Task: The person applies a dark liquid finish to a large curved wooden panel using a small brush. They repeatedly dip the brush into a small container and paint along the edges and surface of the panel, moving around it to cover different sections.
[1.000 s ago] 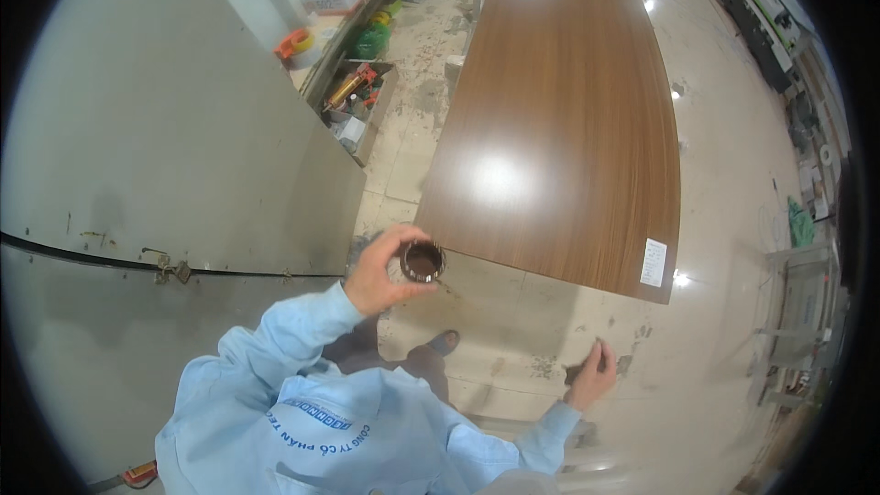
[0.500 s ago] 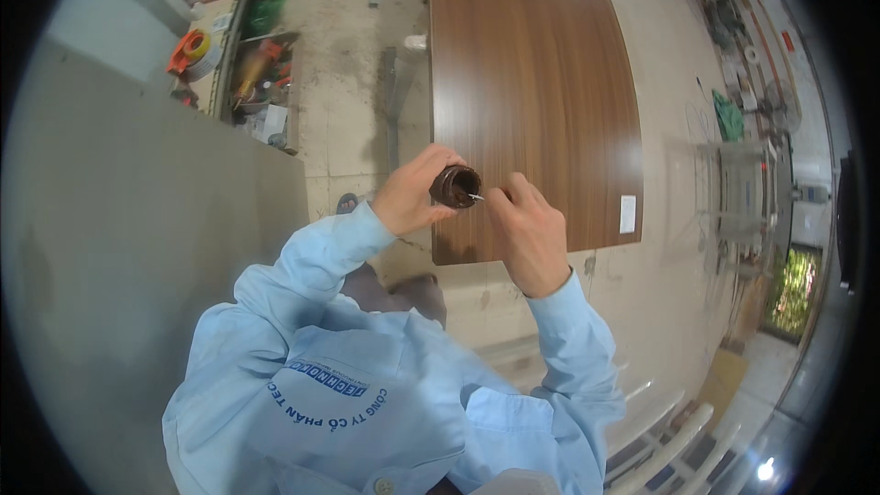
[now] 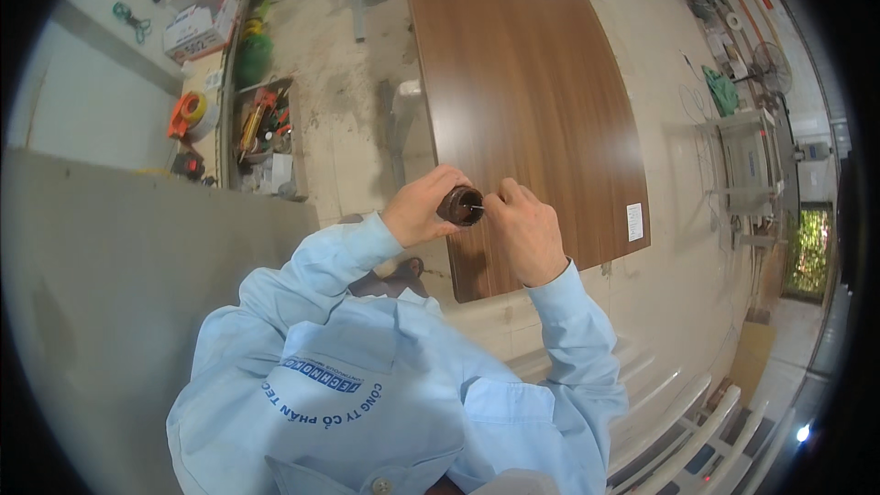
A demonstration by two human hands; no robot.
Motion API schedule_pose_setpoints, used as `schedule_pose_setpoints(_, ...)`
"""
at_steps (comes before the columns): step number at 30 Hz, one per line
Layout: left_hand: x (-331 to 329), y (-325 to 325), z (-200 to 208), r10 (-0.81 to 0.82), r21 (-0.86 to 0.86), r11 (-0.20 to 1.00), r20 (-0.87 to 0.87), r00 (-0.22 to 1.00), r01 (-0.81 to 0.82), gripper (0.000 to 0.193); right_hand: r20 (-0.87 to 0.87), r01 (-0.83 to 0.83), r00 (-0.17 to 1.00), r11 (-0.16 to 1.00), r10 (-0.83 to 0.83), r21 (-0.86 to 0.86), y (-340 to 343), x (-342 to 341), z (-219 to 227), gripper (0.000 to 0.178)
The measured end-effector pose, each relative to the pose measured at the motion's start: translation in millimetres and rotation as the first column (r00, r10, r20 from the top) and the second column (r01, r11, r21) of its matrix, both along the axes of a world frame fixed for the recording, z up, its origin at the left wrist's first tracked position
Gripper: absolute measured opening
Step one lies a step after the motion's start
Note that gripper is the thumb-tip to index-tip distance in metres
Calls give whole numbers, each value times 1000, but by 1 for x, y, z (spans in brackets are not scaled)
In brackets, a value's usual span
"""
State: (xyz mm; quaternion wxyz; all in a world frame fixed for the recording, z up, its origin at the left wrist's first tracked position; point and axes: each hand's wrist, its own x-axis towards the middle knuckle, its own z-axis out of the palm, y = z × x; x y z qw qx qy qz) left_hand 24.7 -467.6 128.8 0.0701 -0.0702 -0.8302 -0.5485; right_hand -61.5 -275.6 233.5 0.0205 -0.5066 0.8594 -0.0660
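Observation:
A small dark brown jar (image 3: 461,208), its mouth tipped toward the right, sits in the grip of my left hand (image 3: 417,209). The fingers wrap over its far side and the thumb is at the near side. My right hand (image 3: 529,236) pinches a thin, pale stick (image 3: 478,208) whose far end reaches into the jar's mouth. What the stick's tip looks like inside is too small to tell. Both hands are held above the near left corner of a brown wood-grain tabletop (image 3: 527,82).
On the tabletop's right edge lies a white label (image 3: 634,222). A grey panel (image 3: 119,284) stands at my left, with a toolbox (image 3: 266,137), orange tape dispenser (image 3: 187,115) and white carton (image 3: 202,26) beyond it. A fan (image 3: 770,66) and grey metal cart (image 3: 750,165) stand far right.
My view has shifted, so the tabletop's near edge shows lower in the picture. Both hands keep their holds, with the stick still in the jar's mouth.

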Motion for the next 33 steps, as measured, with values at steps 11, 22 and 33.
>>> schedule_pose_setpoints(11, -155, -100, -34, -236, 94, 965, -84, 968, 244, 69, -9, 335, 942, 941, -335, 41, -78, -77, 9, 14)
schedule_pose_setpoints(22, -251, -152, -12, -540, 131, 829, -66, 839, 544, 63, 40, 639, 765, 764, -643, 89, -155, -120, 14, 5)
schedule_pose_setpoints(33, -260, -150, -1, -561, -12, 827, -23, 827, 561, 70, 162, 668, 736, 744, -657, -20, -120, -106, 20, 9)
